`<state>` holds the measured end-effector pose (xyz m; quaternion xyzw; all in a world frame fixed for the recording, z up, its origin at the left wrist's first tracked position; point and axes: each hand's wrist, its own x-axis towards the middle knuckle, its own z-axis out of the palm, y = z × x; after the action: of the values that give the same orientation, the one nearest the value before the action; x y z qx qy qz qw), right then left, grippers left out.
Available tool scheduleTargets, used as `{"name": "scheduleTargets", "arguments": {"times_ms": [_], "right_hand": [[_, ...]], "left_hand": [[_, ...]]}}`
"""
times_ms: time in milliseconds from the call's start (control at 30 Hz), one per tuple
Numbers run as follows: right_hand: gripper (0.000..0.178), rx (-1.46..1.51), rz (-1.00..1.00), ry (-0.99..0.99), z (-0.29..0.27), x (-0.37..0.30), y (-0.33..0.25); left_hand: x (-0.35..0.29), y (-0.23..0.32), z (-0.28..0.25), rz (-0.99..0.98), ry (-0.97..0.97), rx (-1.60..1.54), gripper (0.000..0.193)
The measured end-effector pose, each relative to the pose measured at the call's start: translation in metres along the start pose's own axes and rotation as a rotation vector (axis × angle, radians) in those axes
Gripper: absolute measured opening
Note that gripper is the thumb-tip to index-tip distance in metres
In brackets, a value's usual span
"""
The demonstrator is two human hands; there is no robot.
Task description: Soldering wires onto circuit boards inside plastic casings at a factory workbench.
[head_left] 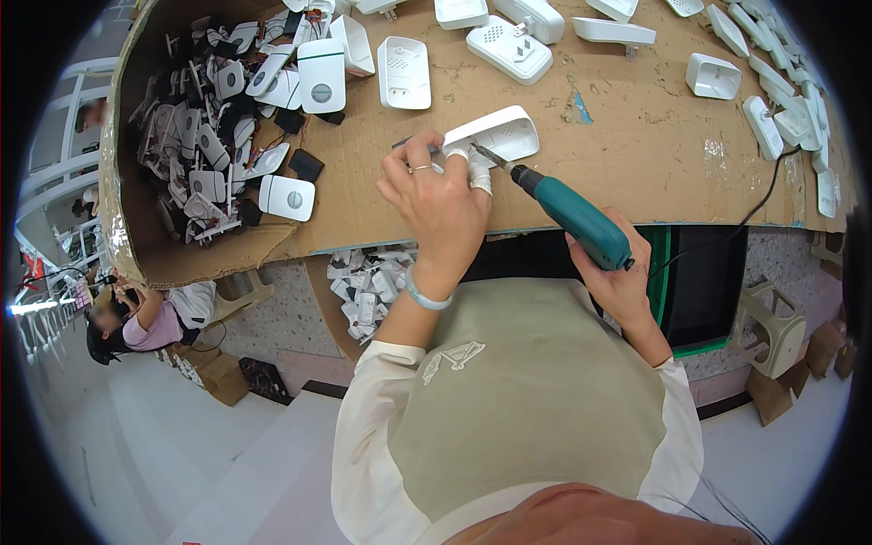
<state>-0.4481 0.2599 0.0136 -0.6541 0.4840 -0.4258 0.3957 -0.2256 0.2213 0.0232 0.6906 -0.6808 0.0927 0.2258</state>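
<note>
My right hand (619,283) is wrapped round the rear of a teal electric screwdriver (581,218). Its bit points up and left into the hollow of a white plastic housing (513,134), which lies open side up on the cardboard. The fingers of my left hand (442,204) are closed on the housing's left end, close to the bit. White tape is wrapped on some of those fingers, and a ring shows on another. Whether the bit touches a screw is too small to tell. A dark piece by my left fingers is mostly hidden.
To the left, a cardboard box (123,213) holds many small white devices and wires. More white housings (404,73) lie along the back and right. A black cable (767,195) crosses the right edge. Below are a stool (770,331) and a carton of white parts. Another person (150,322) sits far left.
</note>
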Motion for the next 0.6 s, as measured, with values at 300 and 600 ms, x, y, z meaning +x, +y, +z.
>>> {"name": "scheduleTargets", "arguments": {"times_ms": [300,600], "right_hand": [[0.023,-0.058,0.017,-0.046,-0.004,0.001,-0.004],[0.026,-0.053,0.004,-0.051,-0.006,0.003,-0.01]], "left_hand": [[0.001,-0.001,0.0,-0.002,-0.023,-0.015,0.014],[0.001,0.001,0.0,0.001,-0.013,-0.049,0.014]]}}
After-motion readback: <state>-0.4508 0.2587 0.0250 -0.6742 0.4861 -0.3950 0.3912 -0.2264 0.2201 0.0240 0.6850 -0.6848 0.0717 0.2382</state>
